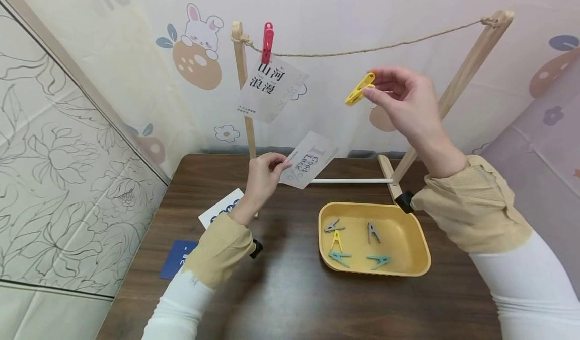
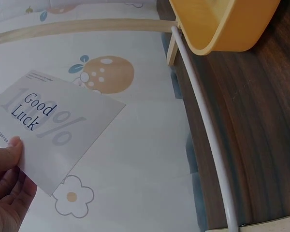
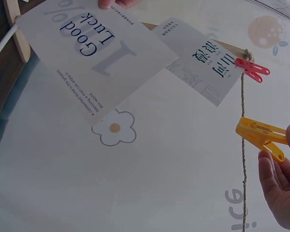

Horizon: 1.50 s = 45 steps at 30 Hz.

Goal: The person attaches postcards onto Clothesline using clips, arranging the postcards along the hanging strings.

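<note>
Below the rope (image 1: 317,55), the left hand (image 1: 264,177) pinches a card (image 1: 311,162) by one edge, so it might slip; the right hand (image 1: 408,103) pinches a clothespin (image 1: 360,89).

Right hand (image 3: 282,195): we are pinching yellow clothespin (image 3: 256,129), its nose overlapping rope (image 3: 243,164) (whether touching, we are not making out). Left hand (image 3: 107,3): we are holding "Good Luck" card (image 3: 82,70) by edge. Red clothespin (image 3: 252,68) is clipping second card (image 3: 198,65) to rope; outlined flower (image 3: 114,128) is showing on backdrop (image 3: 159,169).
</note>
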Each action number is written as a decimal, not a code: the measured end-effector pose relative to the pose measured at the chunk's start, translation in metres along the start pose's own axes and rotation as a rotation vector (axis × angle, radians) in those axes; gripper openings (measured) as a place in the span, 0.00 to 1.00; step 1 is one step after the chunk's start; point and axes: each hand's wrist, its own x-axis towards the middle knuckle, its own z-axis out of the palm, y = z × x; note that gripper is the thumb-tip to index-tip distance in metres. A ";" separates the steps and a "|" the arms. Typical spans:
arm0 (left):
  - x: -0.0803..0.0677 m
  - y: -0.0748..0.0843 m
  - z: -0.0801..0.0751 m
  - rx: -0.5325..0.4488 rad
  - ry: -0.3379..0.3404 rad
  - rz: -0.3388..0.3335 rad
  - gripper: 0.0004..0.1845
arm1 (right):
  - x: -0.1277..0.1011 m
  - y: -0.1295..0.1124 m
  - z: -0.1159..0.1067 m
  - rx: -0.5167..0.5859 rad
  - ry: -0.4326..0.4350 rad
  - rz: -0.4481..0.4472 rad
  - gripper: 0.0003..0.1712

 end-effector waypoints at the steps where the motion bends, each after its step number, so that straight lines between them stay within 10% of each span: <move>1: 0.002 0.000 0.000 0.002 -0.003 0.001 0.04 | 0.002 -0.001 0.001 0.004 0.003 -0.002 0.17; 45: 0.064 0.035 -0.006 0.017 -0.001 -0.030 0.06 | 0.043 -0.022 0.019 -0.099 0.055 -0.111 0.16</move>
